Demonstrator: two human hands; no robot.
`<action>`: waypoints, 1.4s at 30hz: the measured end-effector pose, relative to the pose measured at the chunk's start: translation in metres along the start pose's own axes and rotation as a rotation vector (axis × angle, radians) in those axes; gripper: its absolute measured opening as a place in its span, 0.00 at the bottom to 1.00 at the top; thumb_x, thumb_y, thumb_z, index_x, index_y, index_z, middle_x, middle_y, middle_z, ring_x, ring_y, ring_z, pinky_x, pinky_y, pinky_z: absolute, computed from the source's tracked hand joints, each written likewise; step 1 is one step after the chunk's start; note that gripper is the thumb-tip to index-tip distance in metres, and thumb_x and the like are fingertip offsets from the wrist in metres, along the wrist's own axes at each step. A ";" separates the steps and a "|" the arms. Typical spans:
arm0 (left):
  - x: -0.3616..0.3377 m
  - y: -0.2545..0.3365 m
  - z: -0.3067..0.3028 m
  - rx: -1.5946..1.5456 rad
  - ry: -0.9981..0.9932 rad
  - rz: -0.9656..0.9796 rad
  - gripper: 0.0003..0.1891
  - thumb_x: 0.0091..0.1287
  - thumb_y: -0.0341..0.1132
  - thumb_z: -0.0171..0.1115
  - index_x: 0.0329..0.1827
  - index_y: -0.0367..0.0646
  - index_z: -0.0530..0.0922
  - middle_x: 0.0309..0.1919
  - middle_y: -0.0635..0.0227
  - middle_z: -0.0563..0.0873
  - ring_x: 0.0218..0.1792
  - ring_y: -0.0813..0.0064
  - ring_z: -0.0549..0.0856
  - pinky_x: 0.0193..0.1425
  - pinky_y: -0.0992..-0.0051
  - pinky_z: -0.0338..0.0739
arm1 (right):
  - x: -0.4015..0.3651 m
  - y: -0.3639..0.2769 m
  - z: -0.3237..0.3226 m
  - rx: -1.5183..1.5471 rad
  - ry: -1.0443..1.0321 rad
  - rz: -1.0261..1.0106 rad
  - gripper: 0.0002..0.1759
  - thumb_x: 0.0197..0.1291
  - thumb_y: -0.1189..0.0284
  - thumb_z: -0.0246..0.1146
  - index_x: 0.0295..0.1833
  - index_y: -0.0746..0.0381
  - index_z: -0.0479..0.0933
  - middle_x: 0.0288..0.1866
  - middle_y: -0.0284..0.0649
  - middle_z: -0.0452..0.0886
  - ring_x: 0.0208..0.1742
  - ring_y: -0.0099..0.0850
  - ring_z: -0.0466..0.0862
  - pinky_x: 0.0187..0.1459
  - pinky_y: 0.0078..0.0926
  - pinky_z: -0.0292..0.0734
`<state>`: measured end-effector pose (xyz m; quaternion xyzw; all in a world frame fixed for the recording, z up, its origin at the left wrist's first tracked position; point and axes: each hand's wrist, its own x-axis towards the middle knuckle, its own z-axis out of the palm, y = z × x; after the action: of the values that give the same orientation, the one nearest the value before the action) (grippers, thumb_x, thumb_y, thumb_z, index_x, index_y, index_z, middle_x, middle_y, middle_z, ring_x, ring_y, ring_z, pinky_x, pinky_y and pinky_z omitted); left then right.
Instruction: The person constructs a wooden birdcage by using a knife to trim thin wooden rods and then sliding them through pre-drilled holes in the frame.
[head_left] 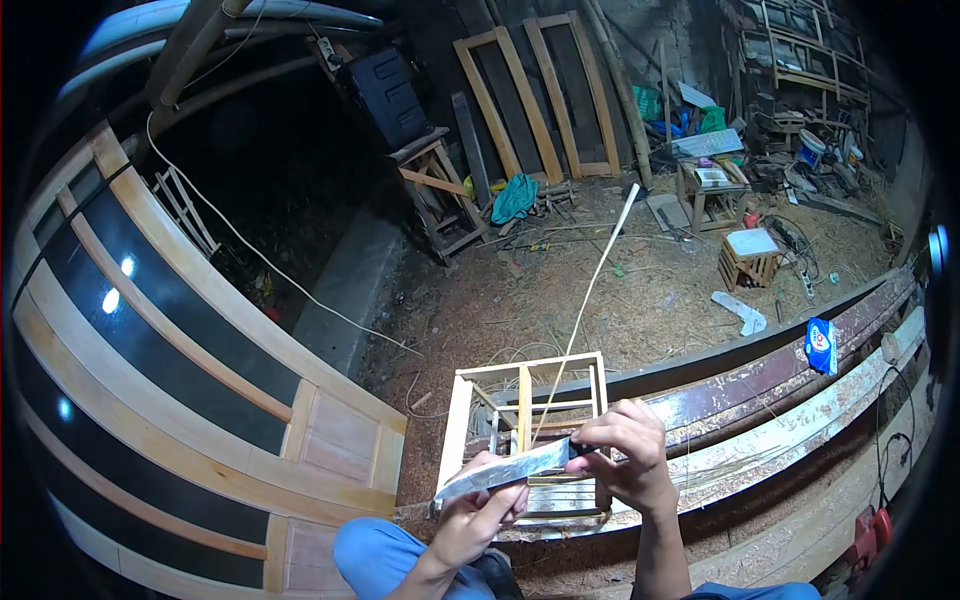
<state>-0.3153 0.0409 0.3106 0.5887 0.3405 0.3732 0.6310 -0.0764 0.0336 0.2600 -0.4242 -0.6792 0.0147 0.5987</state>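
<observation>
My right hand (pixel 632 458) grips the dark handle of a broad-bladed knife (pixel 508 473), whose blade points left across the view. Below and behind the blade, my left hand (pixel 470 525) has its fingers closed around the near end of a long, thin bamboo strip (pixel 592 290). From the blade the strip stretches away up and to the right, ending in a thicker pale tip. Part of the left fingers and the strip's near end are hidden by the blade. Beneath both hands stands a small wooden slatted frame (pixel 526 400).
Long planks (pixel 740 410) strewn with shavings lie to the right, bearing a blue packet (pixel 821 346). Large wooden panels with dark panes (pixel 200 340) lean at the left. A small crate (pixel 750 258), a low stool (pixel 712 185) and a cable (pixel 270 265) are farther off.
</observation>
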 end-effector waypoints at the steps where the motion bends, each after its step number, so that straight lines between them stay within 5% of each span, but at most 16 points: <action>1: 0.000 0.004 0.000 -0.003 -0.017 -0.026 0.05 0.84 0.28 0.60 0.56 0.37 0.78 0.33 0.69 0.82 0.33 0.84 0.78 0.35 0.82 0.71 | -0.002 0.003 0.001 -0.034 0.009 -0.005 0.17 0.53 0.60 0.84 0.46 0.52 0.88 0.37 0.28 0.91 0.36 0.31 0.83 0.40 0.34 0.69; 12: 0.003 0.008 -0.002 0.016 0.019 -0.134 0.10 0.87 0.32 0.60 0.62 0.35 0.79 0.34 0.71 0.81 0.32 0.85 0.76 0.34 0.80 0.71 | -0.001 0.006 0.002 -0.115 0.099 0.022 0.18 0.53 0.59 0.84 0.45 0.52 0.86 0.38 0.27 0.91 0.37 0.30 0.82 0.42 0.34 0.69; 32: 0.002 -0.006 -0.001 0.053 -0.054 0.039 0.08 0.88 0.29 0.56 0.63 0.38 0.74 0.38 0.66 0.83 0.28 0.87 0.74 0.30 0.85 0.66 | 0.000 -0.006 0.018 0.006 -0.018 -0.035 0.21 0.52 0.59 0.85 0.48 0.52 0.87 0.39 0.29 0.91 0.38 0.30 0.84 0.39 0.34 0.71; 34: 0.002 -0.005 -0.008 0.107 -0.147 -0.112 0.07 0.88 0.29 0.55 0.61 0.35 0.75 0.36 0.63 0.84 0.25 0.86 0.74 0.29 0.84 0.68 | -0.005 0.002 0.018 -0.012 0.071 -0.012 0.21 0.51 0.59 0.85 0.48 0.53 0.87 0.38 0.29 0.91 0.37 0.30 0.84 0.39 0.34 0.71; 39: -0.001 -0.003 0.002 -0.107 -0.221 -0.131 0.09 0.88 0.27 0.52 0.64 0.34 0.76 0.34 0.57 0.87 0.20 0.84 0.76 0.24 0.81 0.69 | -0.007 0.016 -0.014 -0.028 0.372 0.199 0.17 0.59 0.64 0.83 0.47 0.57 0.85 0.35 0.34 0.89 0.36 0.35 0.84 0.40 0.35 0.74; 42: 0.004 -0.007 -0.003 -0.059 -0.042 -0.136 0.10 0.87 0.27 0.54 0.65 0.34 0.75 0.38 0.52 0.87 0.20 0.81 0.77 0.24 0.81 0.70 | 0.000 0.007 -0.016 -0.013 0.173 0.091 0.17 0.57 0.64 0.84 0.46 0.58 0.86 0.34 0.34 0.89 0.33 0.34 0.83 0.38 0.35 0.74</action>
<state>-0.3154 0.0455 0.3035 0.5528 0.3554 0.3269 0.6792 -0.0589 0.0302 0.2609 -0.4584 -0.6052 0.0008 0.6508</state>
